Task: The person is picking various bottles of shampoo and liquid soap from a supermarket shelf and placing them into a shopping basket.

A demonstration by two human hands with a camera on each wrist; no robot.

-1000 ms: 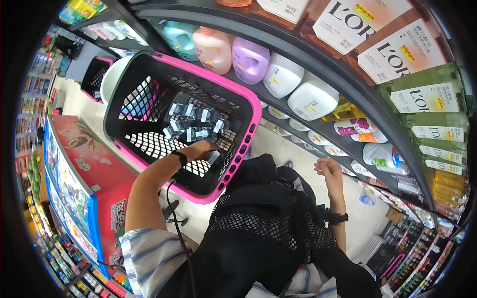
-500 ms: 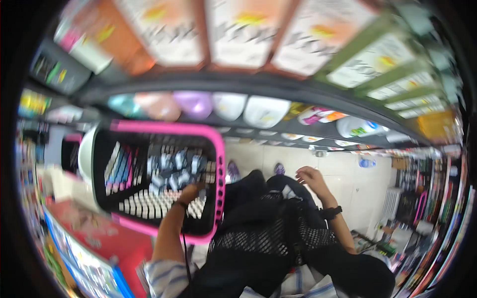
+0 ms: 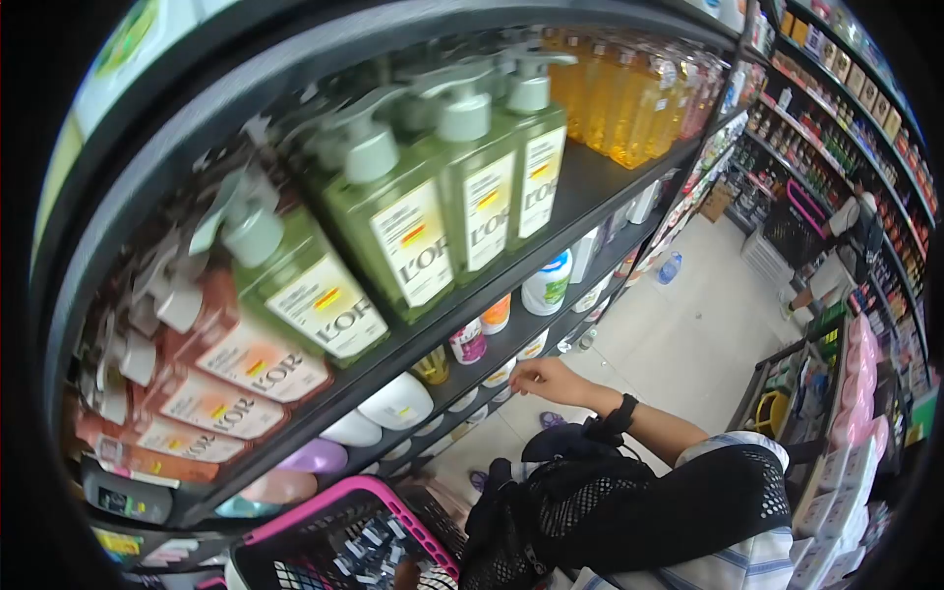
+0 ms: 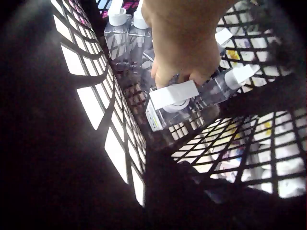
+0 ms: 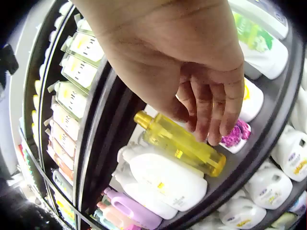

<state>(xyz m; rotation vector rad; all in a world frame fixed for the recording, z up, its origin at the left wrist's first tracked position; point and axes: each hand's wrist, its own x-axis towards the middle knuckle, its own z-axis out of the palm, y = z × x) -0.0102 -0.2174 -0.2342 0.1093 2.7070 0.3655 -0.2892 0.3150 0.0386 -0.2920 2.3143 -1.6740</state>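
In the left wrist view my left hand reaches down inside a black mesh basket, its fingers curled at a clear bottle with a white pump top. Other clear pump bottles stand beside that hand. Only a small part of the left hand shows at the bottom of the head view, by the pink-rimmed basket and its small bottles. My right hand hangs beside the shelf, fingers loosely bent and holding nothing. Behind it in the right wrist view lies a yellow bottle.
Green pump bottles and pink ones line the upper shelf, with white bottles below. Tiled floor stretches along the aisle, where a blue-capped bottle lies. A person is at the far right.
The head view has swung toward the right, bringing the aisle and upper shelf into view and shifting the basket to the bottom left. The right hand remains empty and loosely bent.
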